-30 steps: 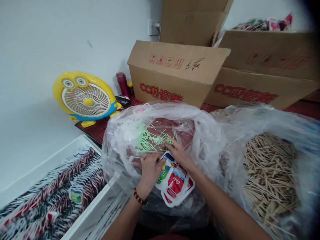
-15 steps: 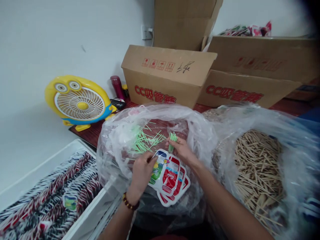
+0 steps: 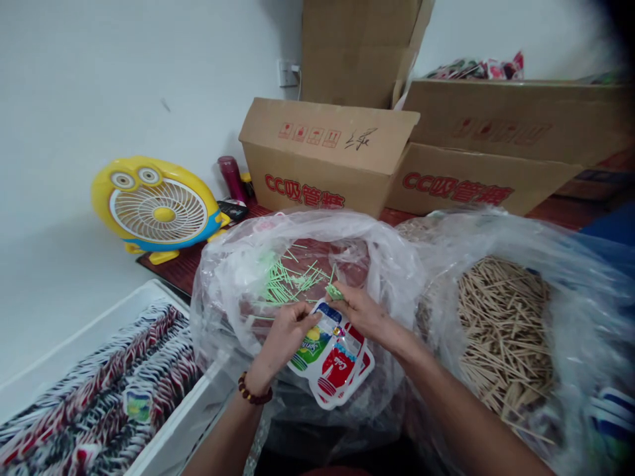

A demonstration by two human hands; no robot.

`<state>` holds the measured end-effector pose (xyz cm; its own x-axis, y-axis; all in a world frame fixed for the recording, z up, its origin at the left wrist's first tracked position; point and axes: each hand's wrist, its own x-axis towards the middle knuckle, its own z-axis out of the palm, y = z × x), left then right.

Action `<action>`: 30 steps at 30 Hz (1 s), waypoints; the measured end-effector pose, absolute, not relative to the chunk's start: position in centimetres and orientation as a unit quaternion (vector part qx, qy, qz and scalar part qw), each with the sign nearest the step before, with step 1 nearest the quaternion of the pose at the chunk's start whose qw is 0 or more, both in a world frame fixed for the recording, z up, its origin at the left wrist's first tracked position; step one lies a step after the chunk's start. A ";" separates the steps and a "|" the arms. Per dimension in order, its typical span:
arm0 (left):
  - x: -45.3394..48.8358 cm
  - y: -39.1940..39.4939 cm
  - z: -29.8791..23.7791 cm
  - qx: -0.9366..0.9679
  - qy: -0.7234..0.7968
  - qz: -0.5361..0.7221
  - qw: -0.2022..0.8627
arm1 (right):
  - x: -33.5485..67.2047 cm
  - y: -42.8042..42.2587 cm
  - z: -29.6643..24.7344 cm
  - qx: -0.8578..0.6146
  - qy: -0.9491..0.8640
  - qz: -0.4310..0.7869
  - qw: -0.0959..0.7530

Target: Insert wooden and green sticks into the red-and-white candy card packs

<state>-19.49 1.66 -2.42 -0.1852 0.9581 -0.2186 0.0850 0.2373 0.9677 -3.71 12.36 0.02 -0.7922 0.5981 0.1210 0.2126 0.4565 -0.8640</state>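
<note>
Head view: nearest, the left hand [image 3: 280,340] is pinching the upper left edge of a stack of Sprite and Cola printed packs [image 3: 342,363] between thumb and fingers. The packs are sitting closer together than half a second ago, when several Cola fronts were fanning out at the lower right. Just beyond, the right hand [image 3: 360,311] is pinching a small bundle of pale green sticks [image 3: 333,291] above the packs' far edge. The bundle was standing upright earlier; now it is tipping over and showing mostly its ends, which are facing up and left. Fingers are covering the rest, so its full long axis is staying hidden.

The printed bottles are slanting, their tops pointing away to the upper right, their bases toward the wearer at lower left. Farther on, loose green sticks [image 3: 285,284] are lying inside a clear plastic bag [image 3: 397,258]. Beyond it, a yellow character-shaped fan [image 3: 163,213] is standing left of a cardboard carton [image 3: 320,155].
</note>
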 end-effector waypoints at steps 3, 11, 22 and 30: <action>-19.5 1.6 -2.3 0.447 0.629 0.438 0.462 | -3.6 12.2 -0.3 -0.244 -0.823 0.470 0.206; -19.3 1.4 -2.2 0.403 0.597 0.476 0.505 | -3.8 12.1 -0.6 -0.268 -0.764 0.549 0.207; -20.2 0.1 -3.6 0.432 0.620 0.453 0.473 | -4.9 12.6 -2.4 -0.282 -0.554 0.754 0.210; -20.9 -0.4 -4.1 0.473 0.608 0.433 0.468 | -5.8 12.3 -1.5 -0.294 -0.370 0.809 0.350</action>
